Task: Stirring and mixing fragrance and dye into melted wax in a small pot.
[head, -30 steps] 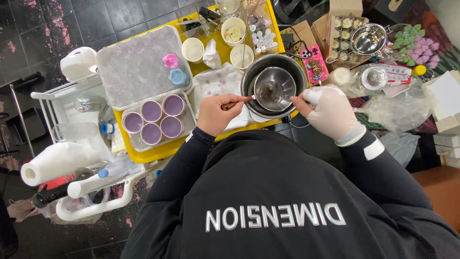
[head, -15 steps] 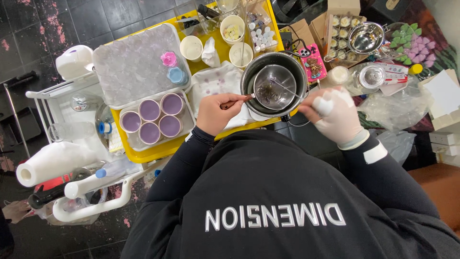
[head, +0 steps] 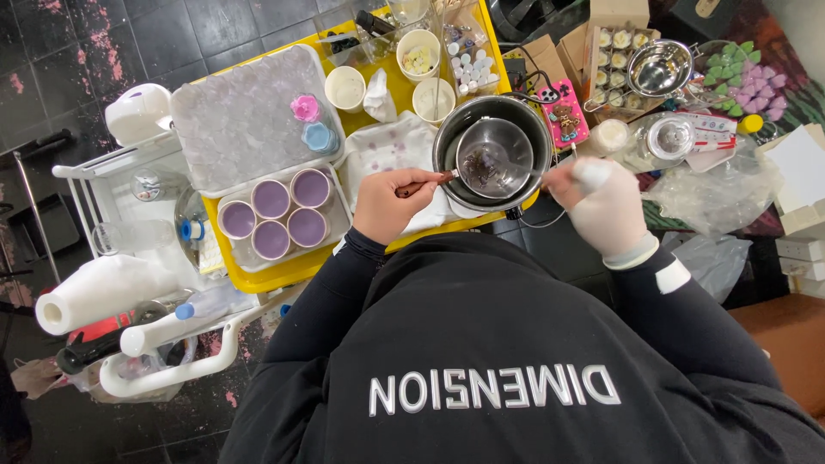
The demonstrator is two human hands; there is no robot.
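A small steel pan (head: 494, 156) sits inside a larger dark pot (head: 492, 150) at the yellow tray's right end, holding a thin dark, speckled residue. A brown-handled spoon (head: 434, 181) lies nearly level, its tip reaching over the pan's left rim. The pan's slim handle (head: 537, 172) points right, out over the pot's edge.

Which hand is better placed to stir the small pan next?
Left, probably: the bare left hand has a grip on the spoon, whose tip reaches the small pan; the gloved right hand sits beside the pot.
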